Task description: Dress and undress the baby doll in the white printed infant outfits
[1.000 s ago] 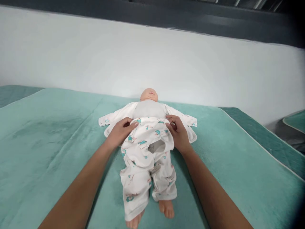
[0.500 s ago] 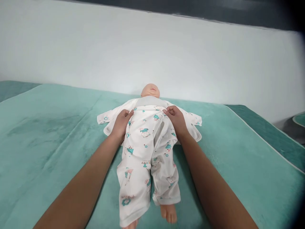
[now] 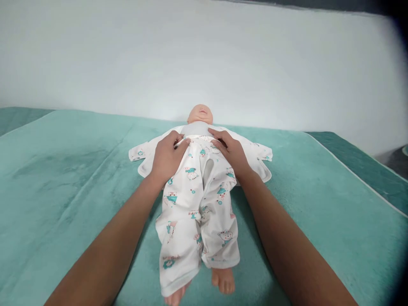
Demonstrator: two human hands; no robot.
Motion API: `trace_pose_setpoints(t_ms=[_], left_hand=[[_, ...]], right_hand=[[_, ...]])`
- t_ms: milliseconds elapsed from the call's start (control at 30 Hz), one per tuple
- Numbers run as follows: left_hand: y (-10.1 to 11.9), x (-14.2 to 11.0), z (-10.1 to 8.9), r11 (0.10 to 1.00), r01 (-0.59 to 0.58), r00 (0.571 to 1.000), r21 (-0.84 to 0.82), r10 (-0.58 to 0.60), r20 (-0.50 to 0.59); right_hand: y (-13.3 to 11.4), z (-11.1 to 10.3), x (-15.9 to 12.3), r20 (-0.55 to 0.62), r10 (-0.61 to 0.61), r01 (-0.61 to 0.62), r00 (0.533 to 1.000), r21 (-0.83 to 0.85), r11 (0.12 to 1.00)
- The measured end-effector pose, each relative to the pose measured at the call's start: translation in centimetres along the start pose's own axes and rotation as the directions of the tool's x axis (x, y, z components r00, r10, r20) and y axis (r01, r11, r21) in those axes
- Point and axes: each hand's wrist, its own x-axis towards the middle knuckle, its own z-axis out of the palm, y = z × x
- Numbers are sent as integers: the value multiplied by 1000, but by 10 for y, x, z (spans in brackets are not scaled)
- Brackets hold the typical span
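A baby doll (image 3: pixel 200 114) lies on its back on a teal blanket (image 3: pixel 63 170), head toward the wall. It wears white printed trousers (image 3: pixel 194 199), and an open white printed top (image 3: pixel 255 155) is spread under it. My left hand (image 3: pixel 165 157) grips the trousers' waistband at the doll's left side as I see it. My right hand (image 3: pixel 231 151) grips the waistband on the other side. The waistband sits high on the doll's grey chest (image 3: pixel 197 127). Both bare feet (image 3: pixel 223 280) stick out of the trouser legs.
A white wall (image 3: pixel 204 63) rises right behind the doll's head. The blanket's white-piped edge (image 3: pixel 350 174) runs along the right, with a darker teal surface (image 3: pixel 366 170) beyond it.
Both hands have pulled the trousers' waistband up from the doll's belly to its chest. The trouser legs have straightened and the grey torso is now mostly covered.
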Motion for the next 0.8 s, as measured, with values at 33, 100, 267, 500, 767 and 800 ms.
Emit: trace_pose_setpoints(t_ms=[33, 100, 267, 500, 767, 800], left_hand=[[-2, 2, 1, 1000, 21, 999, 3, -21, -33], [-7, 9, 3, 998, 56, 995, 0, -56, -81], [-26, 34, 9, 990, 114, 987, -78, -121, -104], [-36, 45, 16, 960, 159, 987, -230, -158, 25], [-33, 31, 8, 962, 234, 972, -137, -230, 45], [-33, 27, 7, 959, 246, 969, -138, -243, 39]], right_hand=[[-2, 0, 2, 4, 6, -6, 1000, -49, 999], [-5, 1, 9, -6, 23, -24, 1000, -155, 988], [6, 2, 28, -74, 102, -116, 992, -228, 967], [29, 7, 36, -136, 273, -259, 952, 109, 960], [15, 5, 22, -248, 343, -329, 906, 97, 939], [14, 4, 19, -261, 356, -349, 897, 74, 934]])
